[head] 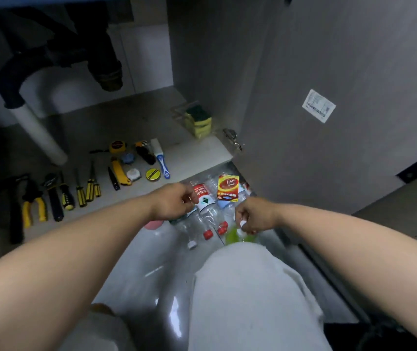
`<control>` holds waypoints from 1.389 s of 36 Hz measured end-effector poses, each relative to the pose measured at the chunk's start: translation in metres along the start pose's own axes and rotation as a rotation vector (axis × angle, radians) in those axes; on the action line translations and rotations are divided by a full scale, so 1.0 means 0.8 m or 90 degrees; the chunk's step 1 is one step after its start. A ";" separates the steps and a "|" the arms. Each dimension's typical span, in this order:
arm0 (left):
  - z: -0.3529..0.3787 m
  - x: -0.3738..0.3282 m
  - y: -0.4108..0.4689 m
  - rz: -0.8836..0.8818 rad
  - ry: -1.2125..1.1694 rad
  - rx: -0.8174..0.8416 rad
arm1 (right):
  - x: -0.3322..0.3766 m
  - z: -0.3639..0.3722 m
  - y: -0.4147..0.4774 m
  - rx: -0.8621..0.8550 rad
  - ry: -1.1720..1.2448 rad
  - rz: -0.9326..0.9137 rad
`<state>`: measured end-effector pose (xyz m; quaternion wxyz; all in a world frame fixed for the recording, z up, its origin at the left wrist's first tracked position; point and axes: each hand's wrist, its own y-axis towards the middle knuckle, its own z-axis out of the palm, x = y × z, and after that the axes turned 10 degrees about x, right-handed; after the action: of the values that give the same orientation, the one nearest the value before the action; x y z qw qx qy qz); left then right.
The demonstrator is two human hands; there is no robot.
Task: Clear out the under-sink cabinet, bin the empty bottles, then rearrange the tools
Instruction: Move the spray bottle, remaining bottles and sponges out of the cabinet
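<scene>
Several empty clear plastic bottles (208,211) with red caps lie on the floor in front of the open cabinet, one with a red and yellow label (227,190). My left hand (174,202) curls its fingers round a clear bottle with a green-white label (189,216). My right hand (249,216) grips the white-capped neck of a green bottle (235,235). Tools lie in a row on the cabinet floor: pliers (33,203), screwdrivers (85,190), a utility knife (120,172), a tape measure (117,146) and a tape roll (152,174).
A white drain pipe (37,134) and dark trap hang inside the cabinet at left. A clear holder with sponges (198,120) stands at the cabinet's right side. The open grey door (329,148) is to the right. My knee in light trousers (248,287) is low in the view.
</scene>
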<state>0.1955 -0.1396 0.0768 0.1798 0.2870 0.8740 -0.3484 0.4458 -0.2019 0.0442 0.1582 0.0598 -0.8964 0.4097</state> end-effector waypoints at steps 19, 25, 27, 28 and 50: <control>0.127 -0.026 0.114 0.029 -0.034 0.164 | -0.063 0.040 0.026 -0.172 0.046 0.034; 0.151 -0.040 0.141 0.029 -0.072 0.196 | -0.092 0.020 0.023 -0.140 -0.008 0.160; 0.159 -0.047 0.148 0.029 -0.078 0.214 | -0.096 0.026 0.024 -0.145 0.022 0.149; 0.163 -0.050 0.151 0.025 -0.088 0.222 | -0.097 0.029 0.025 -0.163 0.034 0.144; 0.185 -0.078 0.177 0.061 -0.178 0.188 | -0.099 0.019 0.031 -0.217 -0.004 0.201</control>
<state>0.3490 -0.1846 -0.0650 0.2722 0.3003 0.7653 -0.5000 0.5115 -0.1989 -0.0091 0.0973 -0.1080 -0.9512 0.2721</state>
